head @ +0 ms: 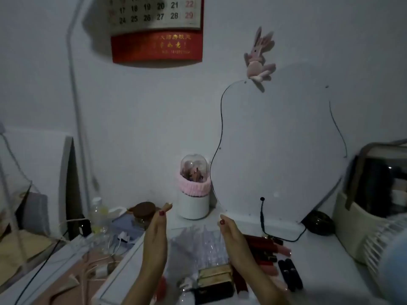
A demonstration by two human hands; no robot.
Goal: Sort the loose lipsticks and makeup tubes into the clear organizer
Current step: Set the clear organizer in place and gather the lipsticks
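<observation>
Both hands raised, fingers straight, holding nothing: left hand (157, 225), right hand (231, 233). Clear organizer (198, 245) between them; lipsticks (267, 249) right of right hand.

Head view (single), forward, slightly downward, close

the clear organizer (198, 241) is a dim blur, its compartments unreadable, its sides hidden behind the left hand (157, 223) and right hand (229, 227); the lipsticks (266, 245) near the table's right edge run under the right forearm; the calendar (156, 29) is cut by the top edge
</observation>
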